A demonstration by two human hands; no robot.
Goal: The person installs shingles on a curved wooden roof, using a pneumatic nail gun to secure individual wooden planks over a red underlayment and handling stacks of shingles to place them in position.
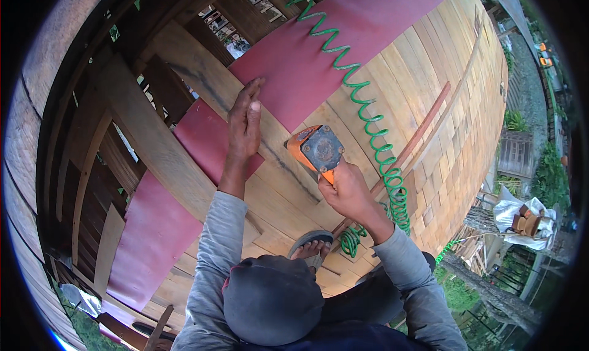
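Note:
My right hand is wrapped round the grip of an orange pneumatic nail gun with a dark, worn end cap. The tool's nose points left over the wooden shingles. My left hand is stretched out flat and holds nothing. Its fingertips lie over the edge of a dark red sheet, beside a wooden batten. A smaller red piece shows left of my left wrist. A green coiled air hose runs from the top down past my right wrist.
My sandaled foot stands on the shingled slope. Long thin wooden strips lie across the shingles at right. At left, open framing and another red sheet show. A silvery bag with wood pieces sits beyond the right edge.

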